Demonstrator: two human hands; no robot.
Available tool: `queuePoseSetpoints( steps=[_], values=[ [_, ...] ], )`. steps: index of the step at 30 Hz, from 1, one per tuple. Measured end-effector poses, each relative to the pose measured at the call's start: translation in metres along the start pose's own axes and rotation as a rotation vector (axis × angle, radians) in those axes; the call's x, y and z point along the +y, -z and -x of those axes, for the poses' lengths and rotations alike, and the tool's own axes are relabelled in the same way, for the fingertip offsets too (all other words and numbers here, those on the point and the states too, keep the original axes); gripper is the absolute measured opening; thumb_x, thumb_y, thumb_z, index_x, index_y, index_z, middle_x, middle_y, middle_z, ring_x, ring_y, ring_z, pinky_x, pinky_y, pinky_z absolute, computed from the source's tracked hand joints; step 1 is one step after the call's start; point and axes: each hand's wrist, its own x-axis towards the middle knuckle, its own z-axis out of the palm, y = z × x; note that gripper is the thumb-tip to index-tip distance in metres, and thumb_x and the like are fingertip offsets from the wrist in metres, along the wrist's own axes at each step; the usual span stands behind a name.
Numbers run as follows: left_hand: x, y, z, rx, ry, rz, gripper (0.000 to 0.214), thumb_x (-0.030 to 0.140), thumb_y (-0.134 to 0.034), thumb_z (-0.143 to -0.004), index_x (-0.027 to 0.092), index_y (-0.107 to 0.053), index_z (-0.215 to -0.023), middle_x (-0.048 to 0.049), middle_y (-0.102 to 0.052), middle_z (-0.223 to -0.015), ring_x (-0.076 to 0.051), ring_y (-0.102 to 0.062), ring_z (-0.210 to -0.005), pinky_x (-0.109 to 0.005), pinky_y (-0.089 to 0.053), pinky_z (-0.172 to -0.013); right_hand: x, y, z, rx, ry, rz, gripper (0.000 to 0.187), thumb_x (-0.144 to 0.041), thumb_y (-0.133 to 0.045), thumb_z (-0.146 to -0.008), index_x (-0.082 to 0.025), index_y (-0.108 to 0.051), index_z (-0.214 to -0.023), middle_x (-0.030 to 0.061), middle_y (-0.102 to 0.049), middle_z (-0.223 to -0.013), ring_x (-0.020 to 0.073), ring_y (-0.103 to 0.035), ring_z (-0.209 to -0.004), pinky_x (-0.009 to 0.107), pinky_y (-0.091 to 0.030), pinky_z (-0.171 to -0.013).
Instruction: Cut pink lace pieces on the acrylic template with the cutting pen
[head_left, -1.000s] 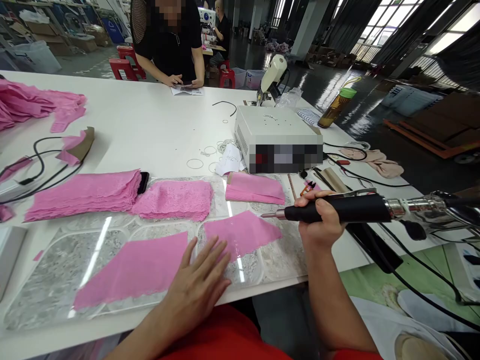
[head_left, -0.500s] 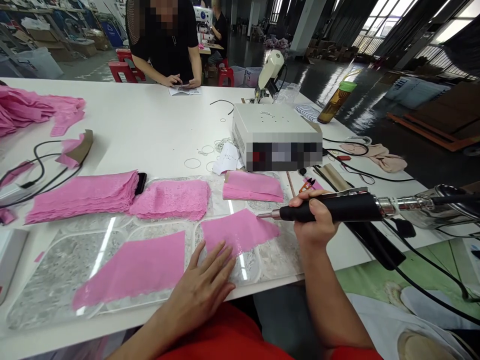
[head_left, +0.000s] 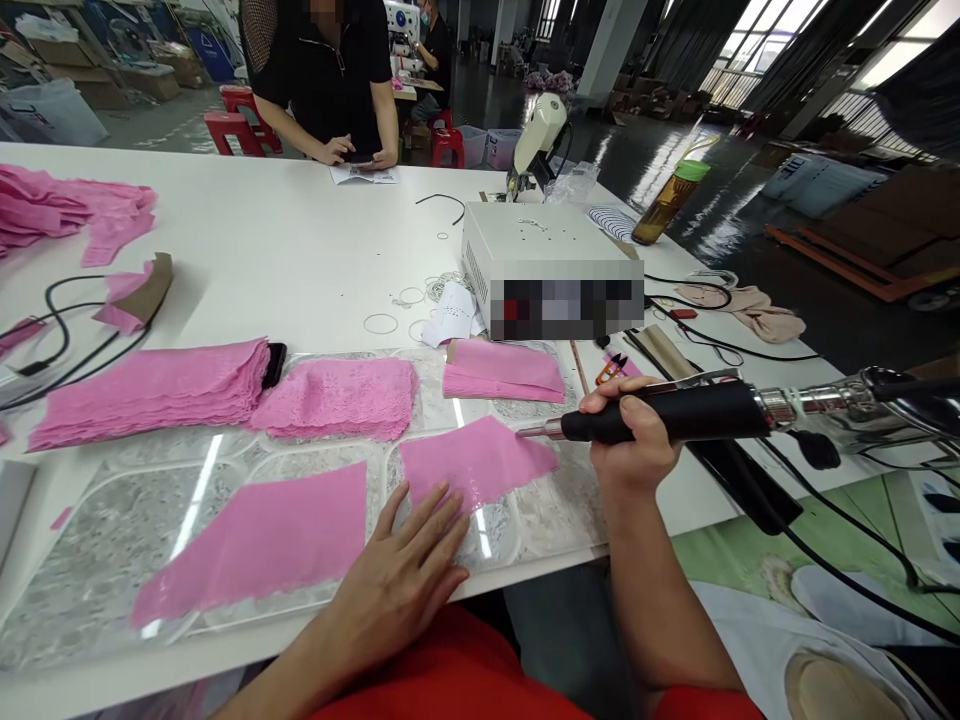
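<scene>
While the white table (head_left: 292,270) is spanning most of the view, a person in a black top (head_left: 315,95) is leaning over its far edge. Along the near edge a clear-surfaced marbled mat (head_left: 82,560) is lying flat, and beyond it a pale box (head_left: 547,230) is standing. Three pink fabric stacks are lying in a row toward the mat's far side: a long stack (head_left: 150,395), a lacy stack (head_left: 341,400) and a short stack (head_left: 504,372). Nearer, a larger pink piece (head_left: 262,540) is stretching lengthwise from lower left to upper right.

To the right, a black-handled tool (head_left: 716,412) is lying nearly level in its long axis, rising slightly rightward, where a metal fitting is joining the handle. The right hand (head_left: 637,445) is wrapping its fingers around the handle. The left hand (head_left: 412,565) is resting palm down, flat and grasping nothing, its fingertips covering the lower edge of a smaller pink piece (head_left: 480,455). Smallest of all, the tool's metal tip (head_left: 538,429) is pointing left and slightly down at that piece's slanting upper-right edge; whether it is touching, I cannot tell.
</scene>
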Motion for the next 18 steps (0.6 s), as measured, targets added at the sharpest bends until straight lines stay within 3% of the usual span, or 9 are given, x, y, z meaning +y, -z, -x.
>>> queuePoseSetpoints(
  steps=[10,18],
  values=[
    [0.001,-0.005,0.001,0.049,0.038,0.074,0.033,0.03,-0.053,-0.096,0.015,-0.06,-0.124,-0.007,-0.06,-0.133,-0.025,-0.045,-0.133,-0.048,-0.011,-0.121,0.006,0.002,0.0,-0.085,0.027,0.025,0.006,-0.022,-0.059,-0.067,-0.019,-0.057,-0.072,-0.004,-0.059,-0.064,0.0112,-0.056,-0.05,0.029,-0.046,-0.052],
    [-0.002,-0.002,0.0,0.028,-0.022,0.034,0.031,0.022,-0.049,-0.096,0.014,-0.06,-0.123,-0.0078,-0.06,-0.132,-0.025,-0.044,-0.134,-0.048,-0.01,-0.121,-0.013,0.016,0.0,0.007,0.053,0.025,0.009,-0.021,-0.056,-0.063,-0.018,-0.056,-0.072,-0.0035,-0.058,-0.064,0.0104,-0.054,-0.048,0.028,-0.044,-0.05]
  ],
)
